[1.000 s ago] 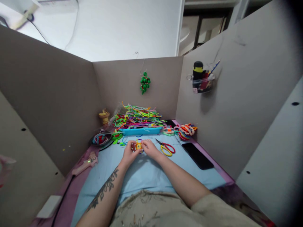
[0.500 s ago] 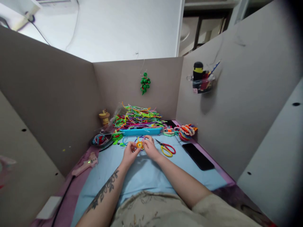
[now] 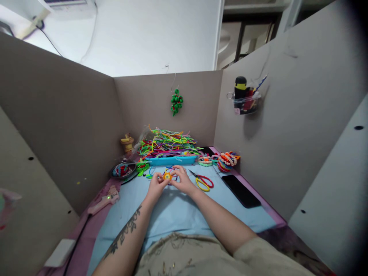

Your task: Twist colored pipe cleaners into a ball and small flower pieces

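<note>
Between my two hands is a small orange pipe-cleaner piece (image 3: 167, 176), roundish with a pale centre. My left hand (image 3: 156, 185) pinches it from the left, thumb and fingers closed on its edge. From the right, my right hand (image 3: 182, 180) grips the other edge with its fingertips. Blue and purple pipe cleaners (image 3: 171, 168) show just behind the piece, partly hidden by the fingers. Scissors (image 3: 203, 182) with red and yellow handles lie right of my right hand on the light blue cloth (image 3: 172, 212).
A blue tray (image 3: 172, 160) heaped with colourful pipe cleaners (image 3: 169, 142) stands at the back. On the left are a dark bowl (image 3: 123, 170) and a pink glue gun (image 3: 105, 201). A black phone (image 3: 240, 191) and striped pipe-cleaner figures (image 3: 226, 161) are on the right.
Both hands have shifted very slightly left with the orange piece, which is turned a little. The scissors and other things have stayed in place.
</note>
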A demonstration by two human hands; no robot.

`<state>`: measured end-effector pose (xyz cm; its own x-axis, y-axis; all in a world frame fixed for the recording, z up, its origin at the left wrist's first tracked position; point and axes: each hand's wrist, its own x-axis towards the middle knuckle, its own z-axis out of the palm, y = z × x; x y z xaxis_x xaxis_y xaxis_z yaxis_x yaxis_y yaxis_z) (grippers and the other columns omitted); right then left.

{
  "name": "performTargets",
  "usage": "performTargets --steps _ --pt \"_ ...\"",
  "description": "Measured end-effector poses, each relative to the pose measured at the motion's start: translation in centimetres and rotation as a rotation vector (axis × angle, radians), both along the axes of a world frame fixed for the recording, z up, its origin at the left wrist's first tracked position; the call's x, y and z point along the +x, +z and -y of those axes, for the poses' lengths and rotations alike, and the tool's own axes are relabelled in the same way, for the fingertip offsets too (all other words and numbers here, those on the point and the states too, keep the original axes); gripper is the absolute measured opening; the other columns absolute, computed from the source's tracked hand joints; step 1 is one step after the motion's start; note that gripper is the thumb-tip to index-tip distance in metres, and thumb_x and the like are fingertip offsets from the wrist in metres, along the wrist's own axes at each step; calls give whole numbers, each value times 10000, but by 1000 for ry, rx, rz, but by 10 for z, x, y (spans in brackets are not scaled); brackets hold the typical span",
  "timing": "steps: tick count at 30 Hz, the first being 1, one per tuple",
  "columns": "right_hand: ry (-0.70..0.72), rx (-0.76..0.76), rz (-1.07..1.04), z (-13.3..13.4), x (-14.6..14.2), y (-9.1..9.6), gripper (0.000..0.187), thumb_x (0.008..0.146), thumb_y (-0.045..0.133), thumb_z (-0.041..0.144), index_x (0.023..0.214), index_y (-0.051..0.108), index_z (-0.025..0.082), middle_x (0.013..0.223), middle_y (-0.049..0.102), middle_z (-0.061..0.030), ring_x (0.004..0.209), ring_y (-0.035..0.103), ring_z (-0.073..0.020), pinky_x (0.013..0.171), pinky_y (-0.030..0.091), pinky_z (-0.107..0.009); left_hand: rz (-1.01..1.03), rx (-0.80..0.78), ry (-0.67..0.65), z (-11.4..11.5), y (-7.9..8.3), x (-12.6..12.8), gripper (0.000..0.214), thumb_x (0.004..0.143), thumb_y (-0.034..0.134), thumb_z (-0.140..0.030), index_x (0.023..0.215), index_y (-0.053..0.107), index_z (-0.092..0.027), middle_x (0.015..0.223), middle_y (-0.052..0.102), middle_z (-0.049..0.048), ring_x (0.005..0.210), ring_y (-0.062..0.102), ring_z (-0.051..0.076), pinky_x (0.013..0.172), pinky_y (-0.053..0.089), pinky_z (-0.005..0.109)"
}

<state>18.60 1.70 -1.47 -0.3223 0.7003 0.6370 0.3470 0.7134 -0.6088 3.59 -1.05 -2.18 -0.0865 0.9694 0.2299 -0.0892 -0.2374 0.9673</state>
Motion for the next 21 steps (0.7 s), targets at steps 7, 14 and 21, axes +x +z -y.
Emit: performTargets --steps 7,14,21 --pt "-1 53 -17 3 1 2 125 729 605 283 841 616 226 1116 465 -64 1109 395 -201 960 295 -366 12 16 -44 2 3 2 402 622 685 -303 765 321 -208 569 537 -80 496 506 77 486 312 171" --pt "-7 -106 -78 -2 2 1 132 774 528 241 680 603 190 1109 474 -57 1115 395 -188 968 278 -342 -102 78 -67 4 2 3 387 644 669 -344 762 331 -198 561 477 -88 468 458 57 463 287 162" --pt "32 -215 -124 -12 -1 -7 160 769 522 245 638 590 184 1087 464 -61 1108 413 -187 969 293 -339 -241 124 -52 4 -2 4 352 668 645 -344 767 342 -195 526 420 -100 414 361 37 415 221 154"
